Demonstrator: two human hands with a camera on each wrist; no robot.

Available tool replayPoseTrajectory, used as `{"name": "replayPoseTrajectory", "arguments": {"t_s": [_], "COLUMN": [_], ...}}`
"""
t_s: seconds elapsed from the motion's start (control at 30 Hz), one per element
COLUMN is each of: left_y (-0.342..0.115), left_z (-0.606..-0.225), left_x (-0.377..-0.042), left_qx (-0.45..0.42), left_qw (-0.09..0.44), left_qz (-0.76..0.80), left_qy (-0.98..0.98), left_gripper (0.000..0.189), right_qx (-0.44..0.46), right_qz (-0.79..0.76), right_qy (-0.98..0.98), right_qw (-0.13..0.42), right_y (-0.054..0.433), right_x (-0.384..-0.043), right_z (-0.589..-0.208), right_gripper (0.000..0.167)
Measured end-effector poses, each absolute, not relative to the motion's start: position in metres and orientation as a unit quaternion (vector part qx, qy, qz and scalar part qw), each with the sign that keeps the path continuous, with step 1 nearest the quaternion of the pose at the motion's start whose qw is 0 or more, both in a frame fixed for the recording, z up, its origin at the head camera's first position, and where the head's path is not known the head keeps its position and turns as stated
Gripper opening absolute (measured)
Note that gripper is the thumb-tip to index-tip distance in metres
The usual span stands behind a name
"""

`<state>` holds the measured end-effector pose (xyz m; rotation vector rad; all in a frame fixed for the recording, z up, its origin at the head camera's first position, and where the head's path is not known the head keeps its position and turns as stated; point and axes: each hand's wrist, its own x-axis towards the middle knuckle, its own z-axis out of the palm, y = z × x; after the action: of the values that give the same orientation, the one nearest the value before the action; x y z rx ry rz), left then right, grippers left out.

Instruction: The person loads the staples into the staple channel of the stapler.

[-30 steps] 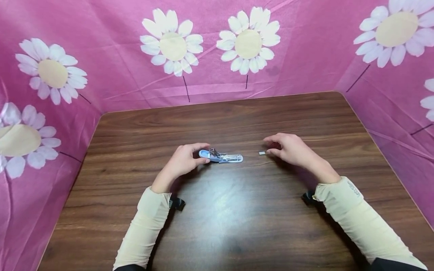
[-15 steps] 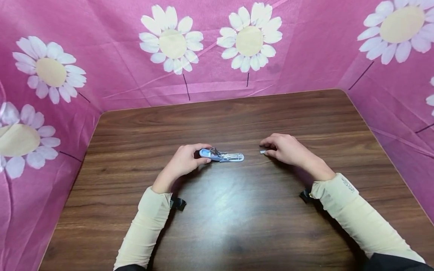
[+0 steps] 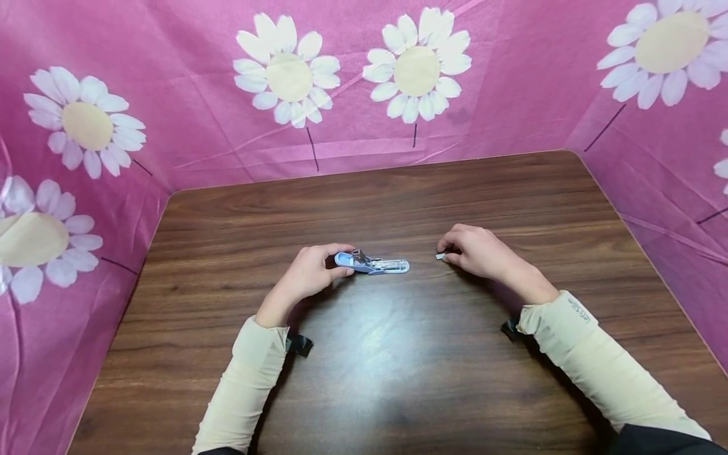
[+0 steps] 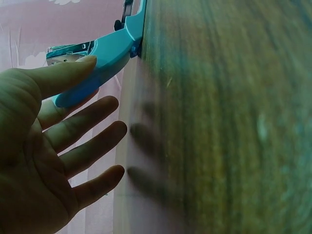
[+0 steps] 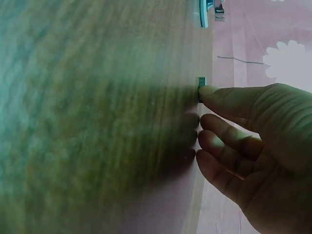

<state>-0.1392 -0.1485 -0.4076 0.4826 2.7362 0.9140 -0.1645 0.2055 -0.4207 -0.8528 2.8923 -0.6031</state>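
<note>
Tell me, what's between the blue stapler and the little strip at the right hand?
Only bare brown tabletop: the head view shows nothing lying between the blue stapler and the little strip at the right hand.

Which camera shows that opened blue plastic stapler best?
The head view: the blue plastic stapler shows from end to end, splayed open. The left wrist view shows one end larger but crops the other; the right wrist view catches only a cropped bit.

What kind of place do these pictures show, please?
Probably a small screened-off work booth: pink flowered cloth hangs around a wood-grain table on three visible sides, and the left hand holds an opened blue stapler there.
</note>
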Motion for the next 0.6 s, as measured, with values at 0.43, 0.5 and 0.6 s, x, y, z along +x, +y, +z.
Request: {"name": "replayPoseTrajectory", "arguments": {"t_s": [0.43, 0.5, 0.6], "left_y": [-0.1487, -0.1483, -0.1477], "left_z": [-0.4091, -0.4090, -0.4084], "left_x": [-0.1383, -0.1382, -0.1381], "left_qx": [0.162, 0.164, 0.167], "left_qw": [0.114, 0.114, 0.110], "left_qz": [0.315, 0.313, 0.314], "left_qy": [0.928, 0.929, 0.928], "left_gripper": [0.044, 0.044, 0.044], "right_qx": [-0.281, -0.282, -0.286], "right_qz": [-0.182, -0.182, -0.180], "right_qy": [0.942, 0.942, 0.941], "right_qw": [0.025, 0.023, 0.016], "right_y": [0.2030, 0.2030, 0.2037], "right_x": [-0.1625, -0.1624, -0.1629], "right_z": [-0.4205, -0.4202, -0.4205], "right_gripper": [0.005, 0.004, 0.004]}}
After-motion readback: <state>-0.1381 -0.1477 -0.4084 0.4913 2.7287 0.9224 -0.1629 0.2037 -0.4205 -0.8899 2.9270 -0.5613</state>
